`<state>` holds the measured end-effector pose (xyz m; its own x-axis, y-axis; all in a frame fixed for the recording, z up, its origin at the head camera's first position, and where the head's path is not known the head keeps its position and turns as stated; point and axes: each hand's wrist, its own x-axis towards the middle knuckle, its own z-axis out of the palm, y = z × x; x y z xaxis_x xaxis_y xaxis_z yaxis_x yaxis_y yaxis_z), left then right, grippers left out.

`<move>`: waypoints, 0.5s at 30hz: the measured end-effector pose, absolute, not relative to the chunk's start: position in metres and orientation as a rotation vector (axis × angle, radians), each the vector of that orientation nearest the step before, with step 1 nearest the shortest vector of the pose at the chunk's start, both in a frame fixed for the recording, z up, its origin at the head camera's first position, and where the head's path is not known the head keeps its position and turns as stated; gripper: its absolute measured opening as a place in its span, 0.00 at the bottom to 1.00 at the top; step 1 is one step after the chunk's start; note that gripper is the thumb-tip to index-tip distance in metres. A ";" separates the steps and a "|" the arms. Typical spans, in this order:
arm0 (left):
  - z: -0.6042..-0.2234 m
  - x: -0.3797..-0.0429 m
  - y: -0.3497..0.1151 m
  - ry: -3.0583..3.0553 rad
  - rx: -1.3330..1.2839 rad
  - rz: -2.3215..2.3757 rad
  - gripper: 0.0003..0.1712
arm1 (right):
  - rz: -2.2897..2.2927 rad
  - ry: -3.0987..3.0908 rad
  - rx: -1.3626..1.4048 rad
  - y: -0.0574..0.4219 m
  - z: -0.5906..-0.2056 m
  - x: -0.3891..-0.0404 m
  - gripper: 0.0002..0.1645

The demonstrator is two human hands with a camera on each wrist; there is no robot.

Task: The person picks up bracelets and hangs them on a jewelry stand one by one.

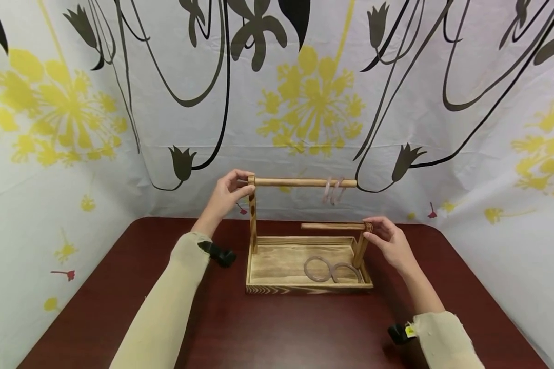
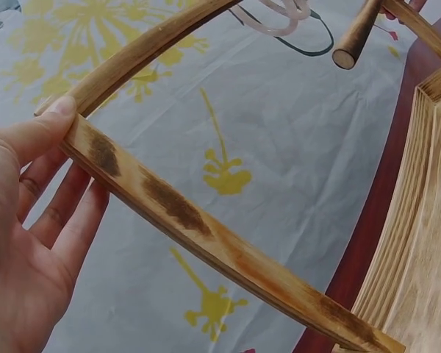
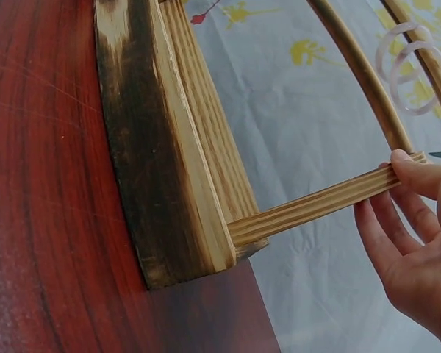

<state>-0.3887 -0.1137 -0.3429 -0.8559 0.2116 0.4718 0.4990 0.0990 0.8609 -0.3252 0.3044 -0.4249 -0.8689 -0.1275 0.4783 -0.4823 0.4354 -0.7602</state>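
A wooden bangle stand has a shallow tray base point(image 1: 295, 289), a tall left post point(image 1: 253, 220) and a shorter right post point(image 1: 361, 251). My left hand point(image 1: 222, 199) pinches the top of the tall post, thumb in front and fingers behind it. With thumb and fingers my right hand point(image 1: 392, 245) grips the top of the short post, where the lower rod point(image 1: 332, 226) joins it. A few pale translucent bangles point(image 1: 327, 192) hang near the free right end of the upper rod point(image 1: 291, 182). Two greyish bangles point(image 1: 317, 279) lie in the tray's right half.
The stand is on a dark red table point(image 1: 277, 333) with rounded far corners. A white curtain point(image 1: 281, 128) with yellow and dark flower prints surrounds the table's back and sides. Black straps point(image 1: 218, 254) circle both wrists over light sleeves.
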 end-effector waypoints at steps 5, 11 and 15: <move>-0.340 -0.387 -0.115 -2.217 -0.685 -1.741 0.18 | 1.366 -2.360 0.513 0.302 -0.425 -0.324 0.19; -0.333 -0.386 -0.115 -2.222 -0.679 -1.656 0.17 | 1.347 -2.353 0.503 0.300 -0.421 -0.329 0.19; -0.332 -0.383 -0.113 -2.284 -0.644 -1.609 0.18 | 1.304 -2.372 0.486 0.302 -0.422 -0.326 0.18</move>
